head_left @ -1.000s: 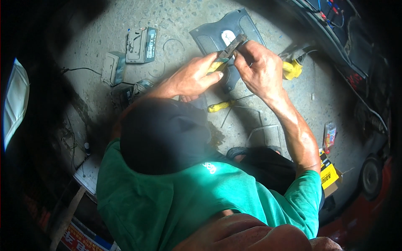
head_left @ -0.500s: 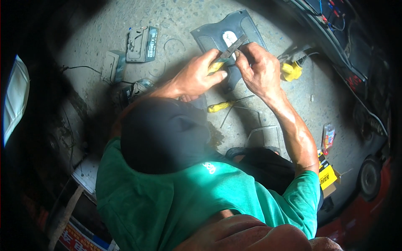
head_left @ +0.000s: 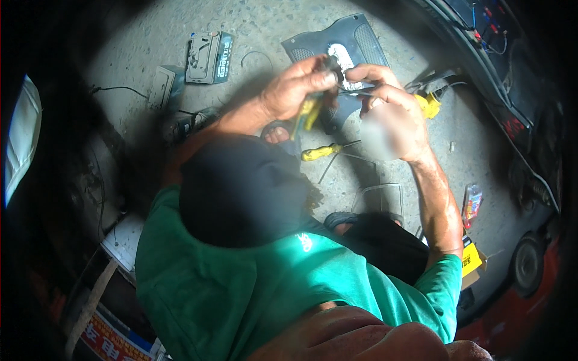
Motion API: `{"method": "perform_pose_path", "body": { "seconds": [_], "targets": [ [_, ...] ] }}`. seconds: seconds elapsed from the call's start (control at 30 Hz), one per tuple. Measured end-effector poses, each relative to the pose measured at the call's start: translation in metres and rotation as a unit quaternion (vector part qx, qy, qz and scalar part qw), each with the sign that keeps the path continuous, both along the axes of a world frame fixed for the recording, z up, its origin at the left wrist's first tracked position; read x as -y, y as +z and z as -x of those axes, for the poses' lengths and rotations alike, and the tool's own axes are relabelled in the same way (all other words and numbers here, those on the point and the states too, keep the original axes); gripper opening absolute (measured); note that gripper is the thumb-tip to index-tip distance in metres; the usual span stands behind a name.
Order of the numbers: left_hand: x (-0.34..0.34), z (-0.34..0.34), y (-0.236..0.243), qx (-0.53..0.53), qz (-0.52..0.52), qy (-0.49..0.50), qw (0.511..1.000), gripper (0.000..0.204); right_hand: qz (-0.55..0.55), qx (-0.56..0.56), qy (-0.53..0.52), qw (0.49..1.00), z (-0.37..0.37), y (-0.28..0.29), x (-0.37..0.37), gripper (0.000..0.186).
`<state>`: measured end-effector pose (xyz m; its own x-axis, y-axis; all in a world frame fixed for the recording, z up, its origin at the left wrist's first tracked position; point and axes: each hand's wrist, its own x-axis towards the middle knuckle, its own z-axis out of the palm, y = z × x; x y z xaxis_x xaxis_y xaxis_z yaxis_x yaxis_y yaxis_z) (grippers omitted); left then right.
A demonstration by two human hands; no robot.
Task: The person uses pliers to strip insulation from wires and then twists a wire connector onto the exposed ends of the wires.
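grey concrete floor (head_left: 265,27) carries a dark textured plastic panel (head_left: 369,42); over its near edge, the left hand (head_left: 295,90) grips blurred yellow-handled pliers (head_left: 309,115). the right hand (head_left: 398,114) is half-curled beside a thin dark strip (head_left: 355,92), its hold unclear. handwork seems unfinished; how much remains cannot be told.

Left hand (head_left: 294,90) curled closed — thumb pointing forward, toward the right. Left forearm (head_left: 232,123) slants up and rightward. Right hand (head_left: 402,114) near it, blurred mid-hand, fingers bent leftward — right forearm (head_left: 438,195) steep, brightly lit.
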<state>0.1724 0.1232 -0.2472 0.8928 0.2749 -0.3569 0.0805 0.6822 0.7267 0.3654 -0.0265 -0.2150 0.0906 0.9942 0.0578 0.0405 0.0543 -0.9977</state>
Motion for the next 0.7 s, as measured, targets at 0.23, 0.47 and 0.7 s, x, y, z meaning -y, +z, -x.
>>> {"method": "perform_pose_path", "body": {
  "seconds": [0.23, 0.47, 0.7],
  "targets": [
    [0.016, 0.004, 0.026, 0.146, 0.096, -0.084, 0.981, 0.032, 0.05, -0.525, -0.008, 0.85, 0.028, 0.009, 0.006, 0.043],
    [0.011, -0.005, 0.056, 0.168, -0.096, -0.367, 0.91, 0.03, 0.179, -0.402, 0.124, 0.889, 0.011, 0.064, 0.046, 0.046],
    [0.019, -0.008, 0.061, 0.204, -0.12, -0.372, 0.898, 0.029, 0.196, -0.385, 0.149, 0.889, 0.004, 0.089, 0.057, 0.046]
  ]
}}
